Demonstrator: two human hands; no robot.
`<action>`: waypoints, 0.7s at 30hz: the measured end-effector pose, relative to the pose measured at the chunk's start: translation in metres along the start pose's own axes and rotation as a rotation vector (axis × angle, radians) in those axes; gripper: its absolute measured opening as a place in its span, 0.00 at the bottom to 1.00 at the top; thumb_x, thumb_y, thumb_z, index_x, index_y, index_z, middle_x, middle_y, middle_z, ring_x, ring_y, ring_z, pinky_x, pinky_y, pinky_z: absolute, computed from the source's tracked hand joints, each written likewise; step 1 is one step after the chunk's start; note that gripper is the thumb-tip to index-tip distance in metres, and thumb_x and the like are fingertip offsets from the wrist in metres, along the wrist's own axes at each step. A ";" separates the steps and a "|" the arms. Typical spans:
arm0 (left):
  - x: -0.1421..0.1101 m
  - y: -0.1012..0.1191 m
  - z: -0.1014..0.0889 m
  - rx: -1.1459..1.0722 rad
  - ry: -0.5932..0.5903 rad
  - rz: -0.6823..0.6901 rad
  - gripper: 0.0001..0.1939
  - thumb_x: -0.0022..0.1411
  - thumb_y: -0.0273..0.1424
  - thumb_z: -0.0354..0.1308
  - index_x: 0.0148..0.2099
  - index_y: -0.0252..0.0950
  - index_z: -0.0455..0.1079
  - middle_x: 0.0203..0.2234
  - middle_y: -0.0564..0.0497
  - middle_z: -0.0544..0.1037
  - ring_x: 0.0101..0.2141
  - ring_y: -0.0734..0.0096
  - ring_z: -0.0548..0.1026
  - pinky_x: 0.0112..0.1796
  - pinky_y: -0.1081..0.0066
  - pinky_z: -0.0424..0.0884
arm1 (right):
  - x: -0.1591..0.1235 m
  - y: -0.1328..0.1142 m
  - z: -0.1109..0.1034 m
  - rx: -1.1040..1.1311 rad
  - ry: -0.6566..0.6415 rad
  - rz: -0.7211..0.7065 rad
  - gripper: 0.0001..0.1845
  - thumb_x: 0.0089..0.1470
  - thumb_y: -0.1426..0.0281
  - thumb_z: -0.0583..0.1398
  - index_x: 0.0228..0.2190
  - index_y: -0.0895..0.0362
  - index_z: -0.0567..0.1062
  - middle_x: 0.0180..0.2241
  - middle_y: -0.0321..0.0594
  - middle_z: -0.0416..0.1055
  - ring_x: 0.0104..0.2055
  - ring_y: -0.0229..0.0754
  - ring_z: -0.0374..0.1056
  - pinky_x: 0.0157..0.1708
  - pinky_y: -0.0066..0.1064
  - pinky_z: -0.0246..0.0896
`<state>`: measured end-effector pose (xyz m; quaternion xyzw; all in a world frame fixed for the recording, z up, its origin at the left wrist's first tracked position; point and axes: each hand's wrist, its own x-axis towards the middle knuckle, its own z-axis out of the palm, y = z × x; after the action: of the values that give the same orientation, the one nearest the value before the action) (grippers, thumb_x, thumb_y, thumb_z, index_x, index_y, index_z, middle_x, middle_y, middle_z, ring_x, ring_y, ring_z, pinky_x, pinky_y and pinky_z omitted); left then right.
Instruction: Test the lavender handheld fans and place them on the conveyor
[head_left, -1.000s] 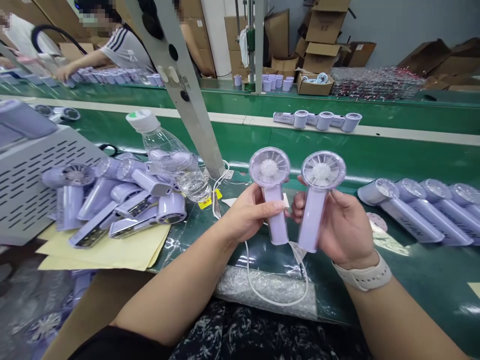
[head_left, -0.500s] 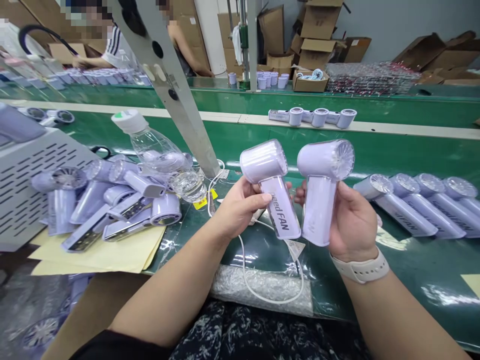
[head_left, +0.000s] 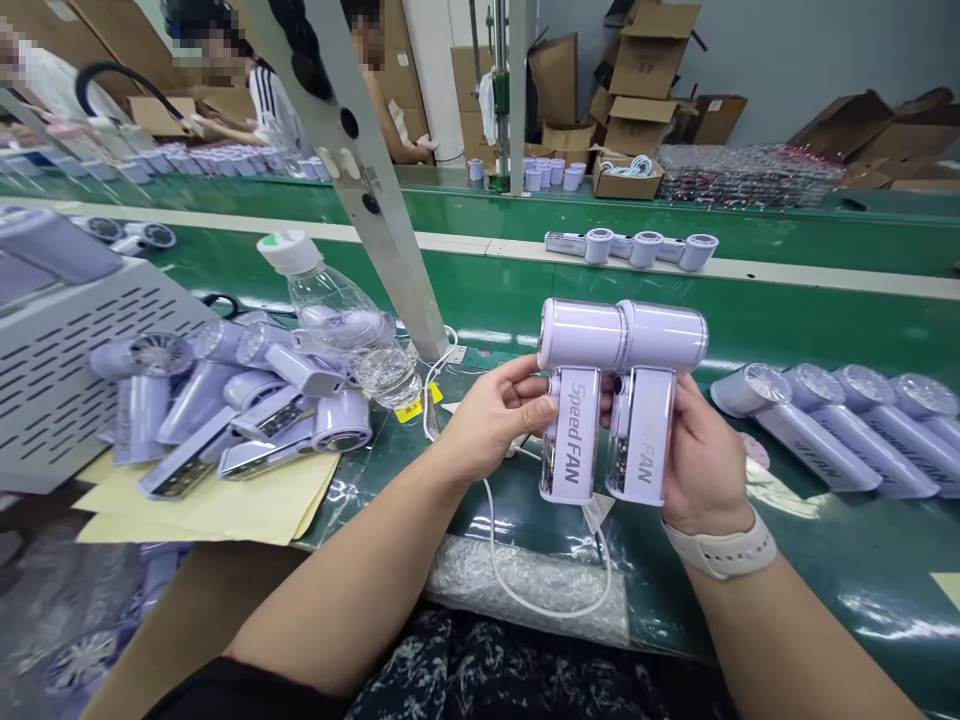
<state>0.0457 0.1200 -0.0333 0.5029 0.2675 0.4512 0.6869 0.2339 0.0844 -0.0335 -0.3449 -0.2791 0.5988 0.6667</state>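
My left hand grips a lilac handheld fan by its handle, which reads "Speed FAN". In my right hand, closed round the handle, is a second lilac handheld fan with fainter lettering. Both fans stand upright above the green table, their heads side by side and apparently touching. The fingers behind the handles are partly hidden. Beneath them a white cable loops over bubble wrap at the table's front edge.
Several fans lie in a row on the right. A pile of fans rests on yellow paper beside a slotted grey box. A plastic bottle leans near a metal post. Other people sit across the conveyor.
Both fans have turned in my hands, so their heads now show side-on and have come together. The lettering on both handles now faces me.
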 end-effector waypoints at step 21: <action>-0.003 0.005 -0.002 0.294 0.017 0.111 0.28 0.54 0.38 0.75 0.55 0.36 0.77 0.44 0.43 0.85 0.42 0.58 0.83 0.44 0.62 0.78 | -0.002 -0.003 -0.012 -0.246 -0.111 -0.243 0.13 0.53 0.65 0.70 0.42 0.48 0.80 0.43 0.39 0.83 0.49 0.57 0.78 0.55 0.55 0.73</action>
<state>0.0412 0.1184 -0.0297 0.6083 0.3084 0.4488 0.5774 0.2445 0.0811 -0.0383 -0.3540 -0.4261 0.4933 0.6706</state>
